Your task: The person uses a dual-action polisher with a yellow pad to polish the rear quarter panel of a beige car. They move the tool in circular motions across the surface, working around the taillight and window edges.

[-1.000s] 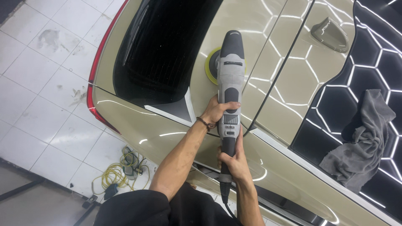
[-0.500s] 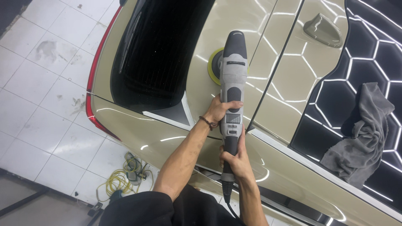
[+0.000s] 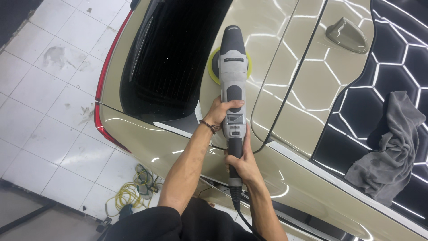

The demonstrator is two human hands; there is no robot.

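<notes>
A: Starting at the left, what lies on the white tiled floor (image 3: 40, 102)?

B: A coil of yellow cable (image 3: 127, 196), loose beside the car, likely slack kept clear of the feet

A: And the car itself?

B: A beige car body (image 3: 169, 147) with a dark rear window (image 3: 178, 58); the grey polisher (image 3: 233, 89) lies along the panel just right of that glass, its yellow pad (image 3: 214, 67) flat on the paint

A: How are the hands set?

B: The left hand (image 3: 221, 111) wraps the machine's middle in a closed grip, seemingly to press and steer. The right hand (image 3: 240, 163) is closed round the rear handle, where the cord comes out, probably to steady the tail

A: Any containers?

B: None that I can see. Further right a fin aerial (image 3: 347, 35) stands on the roof, and a grey cloth (image 3: 388, 147) lies crumpled on the dark glass roof (image 3: 401, 53), near at hand
</notes>
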